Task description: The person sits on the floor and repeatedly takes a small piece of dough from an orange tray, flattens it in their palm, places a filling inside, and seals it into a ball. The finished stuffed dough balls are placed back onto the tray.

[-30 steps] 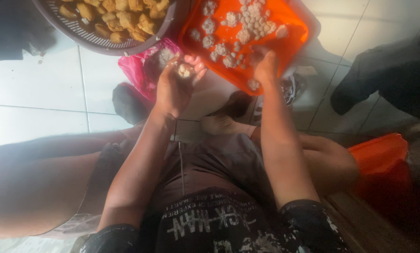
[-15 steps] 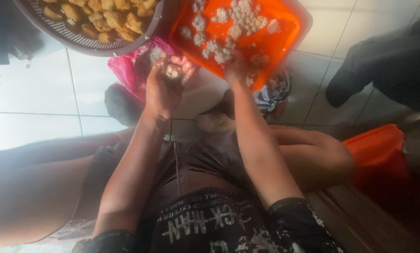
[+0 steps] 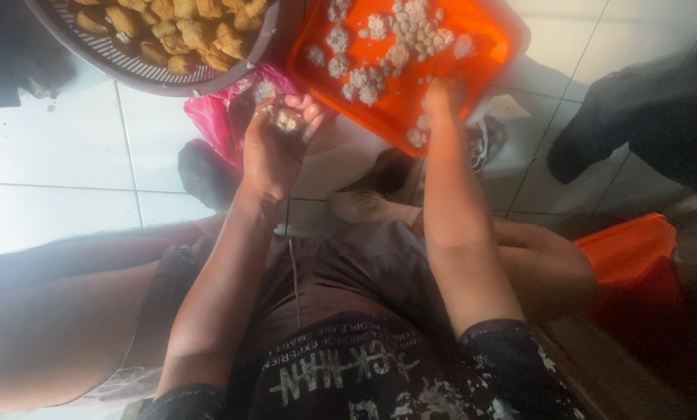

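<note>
Small pale lump of filling (image 3: 288, 119) sits in the left hand (image 3: 274, 144), palm up, fingers curled loosely around it, cupping rather than clenching. That hand hovers over a pink plastic bag (image 3: 216, 124), just below the gap between basket and tray. Right hand (image 3: 444, 101) reaches into the orange tray (image 3: 410, 101) at its near edge, fingertips down among the white lumps (image 3: 379, 47); view is blurry there, so cannot tell whether it is pinching one or just touching. Lumps cluster in the tray's middle and far half, a few strays near the near rim beside the right hand. Tray is tilted, its near corner overhanging the person's knees. Left of the tray, touching or almost touching its rim, a round grey slotted basket (image 3: 131, 66) holds fried golden-brown pieces (image 3: 185, 27); its top is cut by the frame edge. White tiled floor (image 3: 45, 148) lies open on the left side, room there for the left arm. Right side is tighter: a dark-clothed figure (image 3: 644, 124) sits well apart at the upper right, and a second orange container (image 3: 632, 257) stands just beside the right knee. Both forearms run up from the lap, apart, with bare legs folded under them.
</note>
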`<move>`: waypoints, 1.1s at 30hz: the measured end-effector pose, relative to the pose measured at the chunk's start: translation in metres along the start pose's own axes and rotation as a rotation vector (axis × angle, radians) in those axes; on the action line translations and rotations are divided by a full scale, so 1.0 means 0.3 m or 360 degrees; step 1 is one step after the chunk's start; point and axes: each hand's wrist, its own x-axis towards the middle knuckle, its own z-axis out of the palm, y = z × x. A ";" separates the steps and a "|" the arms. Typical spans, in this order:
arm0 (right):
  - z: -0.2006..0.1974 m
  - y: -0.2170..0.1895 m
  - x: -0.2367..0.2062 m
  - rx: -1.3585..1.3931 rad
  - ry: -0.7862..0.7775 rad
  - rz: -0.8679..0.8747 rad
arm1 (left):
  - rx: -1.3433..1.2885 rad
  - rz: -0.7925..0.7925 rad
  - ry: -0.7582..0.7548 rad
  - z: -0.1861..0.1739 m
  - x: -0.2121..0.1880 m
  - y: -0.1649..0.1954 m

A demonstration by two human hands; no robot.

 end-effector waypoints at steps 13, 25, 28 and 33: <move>0.068 -0.009 -0.187 -0.0848 0.0308 -0.0746 | -0.0021 -0.0024 0.0029 -0.018 0.016 -0.015; -0.010 0.050 -0.152 -0.0787 0.0529 -0.1179 | 0.0011 -0.0015 0.0045 -0.031 0.007 -0.009; 0.025 0.006 -0.162 -0.0748 0.0312 -0.0929 | 0.0011 -0.0012 0.0024 -0.029 0.008 -0.015; 0.069 -0.021 -0.169 -0.0739 0.0272 -0.1023 | 0.0012 -0.0025 0.0045 -0.023 0.008 -0.020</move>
